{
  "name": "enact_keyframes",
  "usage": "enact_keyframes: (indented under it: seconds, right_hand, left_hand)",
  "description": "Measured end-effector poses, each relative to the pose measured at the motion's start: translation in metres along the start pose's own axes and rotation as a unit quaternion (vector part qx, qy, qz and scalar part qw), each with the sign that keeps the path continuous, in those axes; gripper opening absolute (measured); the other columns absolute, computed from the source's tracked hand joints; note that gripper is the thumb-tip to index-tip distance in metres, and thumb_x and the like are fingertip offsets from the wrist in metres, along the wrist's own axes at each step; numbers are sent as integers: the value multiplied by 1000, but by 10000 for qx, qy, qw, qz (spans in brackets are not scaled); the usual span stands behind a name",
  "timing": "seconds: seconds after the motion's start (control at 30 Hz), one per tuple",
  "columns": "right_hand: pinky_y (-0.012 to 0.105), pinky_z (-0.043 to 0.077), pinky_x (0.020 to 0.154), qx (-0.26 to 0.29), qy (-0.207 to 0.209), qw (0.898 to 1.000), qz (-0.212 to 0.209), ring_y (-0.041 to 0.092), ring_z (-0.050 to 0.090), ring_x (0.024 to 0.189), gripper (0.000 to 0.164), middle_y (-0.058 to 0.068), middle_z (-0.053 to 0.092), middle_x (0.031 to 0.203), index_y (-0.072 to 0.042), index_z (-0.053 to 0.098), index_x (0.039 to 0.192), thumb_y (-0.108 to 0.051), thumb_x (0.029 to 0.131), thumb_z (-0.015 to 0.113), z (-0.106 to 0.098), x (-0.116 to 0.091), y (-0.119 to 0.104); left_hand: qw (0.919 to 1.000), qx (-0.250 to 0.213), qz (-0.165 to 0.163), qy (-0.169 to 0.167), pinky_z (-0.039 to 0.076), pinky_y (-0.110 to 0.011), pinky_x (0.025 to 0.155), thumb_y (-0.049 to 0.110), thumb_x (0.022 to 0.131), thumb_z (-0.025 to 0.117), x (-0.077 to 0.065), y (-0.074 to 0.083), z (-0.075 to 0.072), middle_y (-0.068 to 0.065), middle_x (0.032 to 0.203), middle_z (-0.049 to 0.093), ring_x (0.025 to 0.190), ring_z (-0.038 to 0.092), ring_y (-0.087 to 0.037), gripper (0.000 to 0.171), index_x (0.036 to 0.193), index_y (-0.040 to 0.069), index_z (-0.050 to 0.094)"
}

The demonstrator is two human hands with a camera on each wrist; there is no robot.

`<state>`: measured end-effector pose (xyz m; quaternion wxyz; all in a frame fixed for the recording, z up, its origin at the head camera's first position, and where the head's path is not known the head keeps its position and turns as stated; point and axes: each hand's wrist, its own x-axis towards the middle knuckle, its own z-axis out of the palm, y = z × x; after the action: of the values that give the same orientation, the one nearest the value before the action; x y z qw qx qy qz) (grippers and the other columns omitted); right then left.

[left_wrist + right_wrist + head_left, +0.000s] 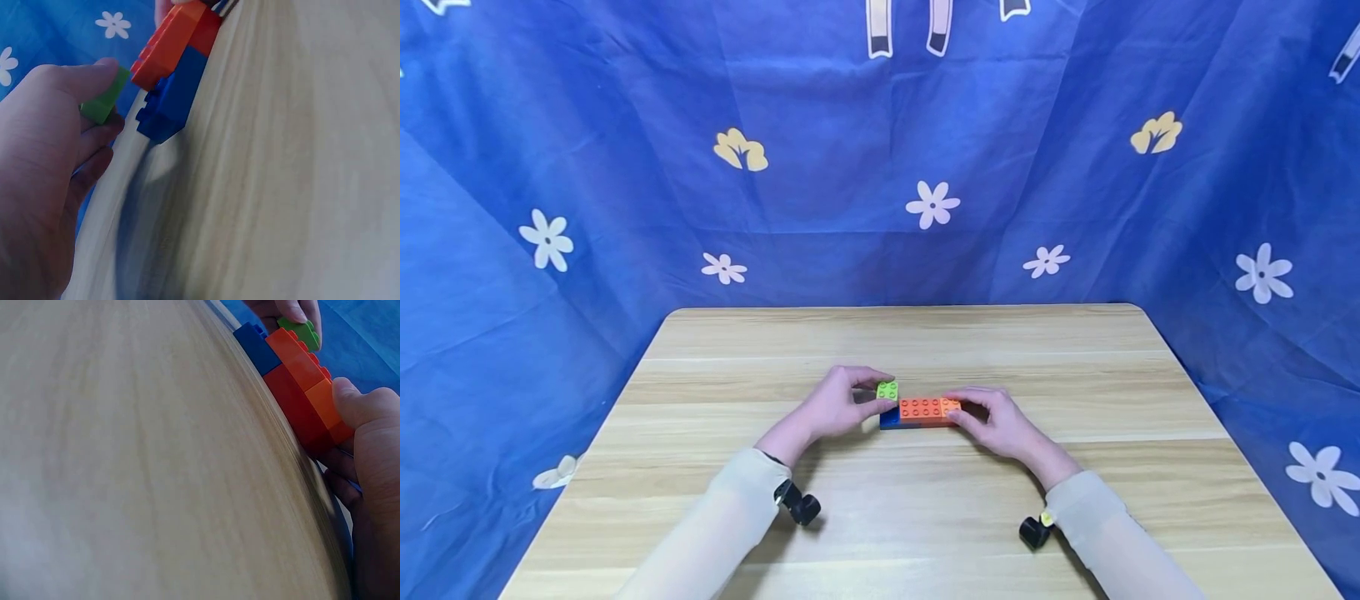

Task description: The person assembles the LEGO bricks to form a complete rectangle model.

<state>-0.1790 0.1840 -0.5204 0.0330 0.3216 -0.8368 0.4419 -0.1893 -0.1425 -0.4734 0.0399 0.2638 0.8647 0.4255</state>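
Between thumb and fingers, my left hand point(835, 404) pinches a small green toy brick point(887, 390), held above the bare end of a blue brick point(177, 97). In the left wrist view the green brick is apart from the blue one. The blue brick and a dark red brick point(296, 407) form the lower row, end to end. On top sit a bright red-orange brick point(921, 408) across their joint and an orange brick point(324, 403) at the right end. My right hand point(1000, 423) grips this right end, thumb on the near side; its other fingers are partly hidden.
The joined bricks rest on a light wood-grain table point(910, 517), near its middle. A blue curtain point(827, 200) with white flowers hangs behind the table and along its sides. Small black cameras point(807, 508) are strapped to both wrists, over pale sleeves point(715, 525).
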Motion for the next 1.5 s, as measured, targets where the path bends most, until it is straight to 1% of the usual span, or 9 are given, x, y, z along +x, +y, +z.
enact_keyframes:
  seconds: [0.13, 0.27, 0.37, 0.53, 0.7, 0.93, 1.2, 1.33, 1.5]
  right_hand:
    - [43, 51, 105, 55, -7, 10000, 14, 19, 67, 121, 36, -3, 72, 131, -12, 74, 133, -26, 101, 76, 0, 0, 1]
    - [43, 49, 107, 103, -58, 9999, 125, 17, 66, 122, 37, -4, 72, 132, -12, 74, 134, -28, 101, 76, 0, 1, 0]
    - [45, 49, 108, 97, -62, 9998, 156, 18, 66, 122, 37, -3, 71, 132, -13, 74, 135, -28, 101, 76, 0, 0, 0]
    - [47, 49, 107, 67, -19, 9999, 106, 22, 66, 123, 37, 0, 72, 132, -12, 74, 134, -28, 101, 76, 0, -1, 0]
    - [46, 49, 107, 7, 20, 10000, 65, 22, 67, 122, 36, 0, 72, 132, -12, 74, 134, -26, 101, 76, 1, 0, 1]
    - [47, 49, 108, 43, 17, 10000, 72, 21, 66, 123, 37, -2, 72, 132, -13, 74, 134, -28, 101, 76, 1, 0, 0]
    - [47, 48, 108, 15, 12, 10000, 80, 22, 66, 124, 37, 0, 71, 133, -12, 73, 135, -27, 101, 76, 1, 0, 0]
    - [46, 48, 109, 25, 38, 10000, 85, 23, 66, 124, 37, 0, 72, 133, -12, 74, 134, -27, 100, 77, 1, 1, 1]
    - [49, 49, 108, 15, 51, 10000, 49, 24, 66, 124, 37, 1, 72, 133, -12, 74, 134, -26, 100, 77, 2, 0, 1]
  left_hand:
    - [9999, 79, 90, -61, 54, -41, 103, 29, 94, 84, -4, 1, 4, -1, 126, 74, 111, 70, -16, 44, 132, 10, 74]
    - [9999, 117, 16, -69, 51, -43, 106, 37, 95, 83, -7, -1, 6, 0, 129, 73, 116, 68, -17, 47, 134, 12, 74]
    - [9999, 122, 4, -23, 50, -44, 107, 40, 95, 82, -9, -2, 6, 1, 130, 73, 117, 68, -17, 48, 134, 12, 74]
    - [9997, 121, 176, 69, 51, -43, 106, 36, 94, 83, -12, -5, 9, 1, 128, 74, 116, 69, -17, 46, 132, 10, 75]
    - [9994, 196, 288, 25, 51, -42, 106, 33, 93, 85, -14, -7, 11, 0, 125, 74, 115, 69, -17, 46, 131, 9, 74]
    - [9993, 324, 176, -36, 50, -42, 107, 36, 93, 84, -15, -7, 15, 2, 124, 74, 115, 68, -15, 47, 132, 13, 74]
    - [9989, 395, 259, 12, 50, -44, 108, 37, 93, 84, -15, -7, 15, 0, 127, 74, 119, 67, -19, 45, 131, 15, 75]
    - [9989, 427, 167, 21, 49, -43, 109, 38, 93, 84, -15, -7, 15, 0, 128, 74, 120, 67, -19, 44, 130, 17, 76]
    - [9993, 370, 55, 0, 49, -43, 108, 37, 91, 86, -15, -5, 15, 1, 125, 75, 120, 67, -19, 42, 128, 17, 78]
